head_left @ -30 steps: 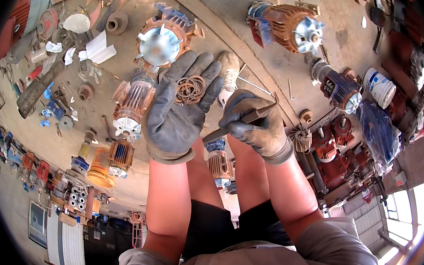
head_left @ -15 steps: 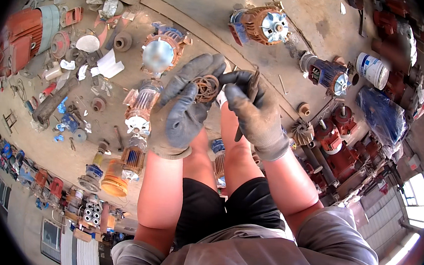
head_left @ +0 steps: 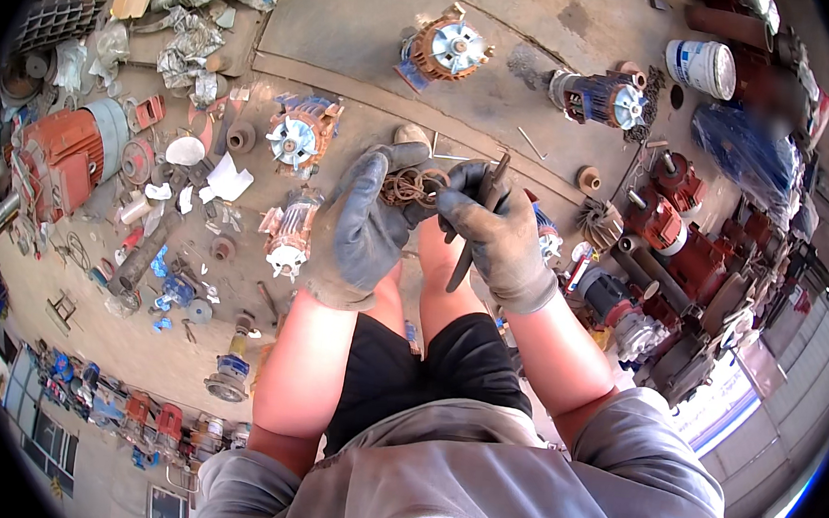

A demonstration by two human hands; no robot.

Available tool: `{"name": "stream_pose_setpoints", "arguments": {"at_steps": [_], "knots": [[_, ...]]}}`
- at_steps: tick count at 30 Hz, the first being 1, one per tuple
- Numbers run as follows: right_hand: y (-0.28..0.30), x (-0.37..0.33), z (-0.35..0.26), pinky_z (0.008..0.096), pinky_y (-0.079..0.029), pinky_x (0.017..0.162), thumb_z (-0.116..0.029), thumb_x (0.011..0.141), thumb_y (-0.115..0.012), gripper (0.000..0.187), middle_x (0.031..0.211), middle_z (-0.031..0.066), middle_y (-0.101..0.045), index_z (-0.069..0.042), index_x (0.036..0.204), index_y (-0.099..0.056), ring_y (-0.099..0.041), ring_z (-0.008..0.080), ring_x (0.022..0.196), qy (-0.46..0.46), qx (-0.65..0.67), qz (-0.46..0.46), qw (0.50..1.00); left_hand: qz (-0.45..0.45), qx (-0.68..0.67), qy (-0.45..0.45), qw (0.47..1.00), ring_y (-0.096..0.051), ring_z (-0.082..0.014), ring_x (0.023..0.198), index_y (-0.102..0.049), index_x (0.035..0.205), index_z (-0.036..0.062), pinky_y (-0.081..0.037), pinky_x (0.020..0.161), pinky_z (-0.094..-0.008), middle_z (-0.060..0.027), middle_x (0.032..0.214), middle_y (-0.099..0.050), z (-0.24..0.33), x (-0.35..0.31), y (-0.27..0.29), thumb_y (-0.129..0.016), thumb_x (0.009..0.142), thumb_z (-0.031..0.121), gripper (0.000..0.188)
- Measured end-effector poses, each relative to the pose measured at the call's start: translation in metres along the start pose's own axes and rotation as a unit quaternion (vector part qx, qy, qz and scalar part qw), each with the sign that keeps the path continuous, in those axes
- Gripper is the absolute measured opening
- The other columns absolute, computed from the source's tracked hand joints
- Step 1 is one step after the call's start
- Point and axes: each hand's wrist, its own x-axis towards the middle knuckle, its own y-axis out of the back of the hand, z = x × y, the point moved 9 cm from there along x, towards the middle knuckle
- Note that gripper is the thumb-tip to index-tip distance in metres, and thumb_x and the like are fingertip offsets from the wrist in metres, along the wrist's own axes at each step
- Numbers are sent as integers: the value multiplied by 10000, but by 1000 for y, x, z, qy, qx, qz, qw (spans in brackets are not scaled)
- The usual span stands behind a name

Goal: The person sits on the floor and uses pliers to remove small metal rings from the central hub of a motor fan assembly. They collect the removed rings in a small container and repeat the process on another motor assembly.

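Note:
My left hand (head_left: 348, 239), in a worn grey work glove, is closed around a tangled bunch of rusty wire-like rings (head_left: 406, 187). From the right, my gloved right hand (head_left: 508, 247) reaches the bunch, its thumb and forefinger meeting at a ring on the near side. A thin dark metal bar (head_left: 462, 266) is gripped in that same hand, slanting out above and below the fingers. Whether the fingertips pinch the ring or only touch it I cannot tell. Both hands are held above my knees.
Beyond my hands stand rusty motors with pale blue fans, one (head_left: 292, 140) at left and another (head_left: 453, 50) ahead. A blue-finned motor (head_left: 598, 98), a white bucket (head_left: 702, 69) and red motors (head_left: 656, 220) are at right. A large red motor (head_left: 67, 159) lies far left among scattered parts.
My right hand has come in to the bunch, its thumb and forefinger now at a ring. The rings bulge out farther from my left palm. My view has shifted.

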Motion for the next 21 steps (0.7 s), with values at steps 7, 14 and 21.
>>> {"name": "stream_pose_setpoints", "arguments": {"at_steps": [7, 14, 21], "knots": [[26, -54, -28, 298, -505, 684, -92, 933, -661, 253, 869, 51, -644, 19, 1159, -633, -578, 141, 735, -1, 281, -33, 959, -12, 342, -59, 938, -663, -270, 1207, -580, 1385, -10, -563, 1025, -407, -155, 1310, -674, 6, -17, -63, -453, 1120, 268, 405], [58, -67, -18, 300, -491, 679, -215, 1016, -669, 275, 874, 31, -638, 11, 1171, -653, -568, 110, 730, -10, 335, -4, 942, -14, -104, 83, 991, -706, -281, 1139, -554, 1396, -21, -606, 956, -386, -176, 1311, -685, -19, -16, -107, -592, 1056, 91, 360], [72, -60, -64, 236, -439, 693, -269, 993, -720, 324, 942, 4, -664, -21, 1196, -673, -550, 65, 780, 20, 99, 45, 994, -99, 321, -26, 941, -648, -258, 1244, -576, 1380, -79, -553, 1066, -423, -177, 1345, -656, -14, 0, -120, -403, 1140, 268, 455]]}}
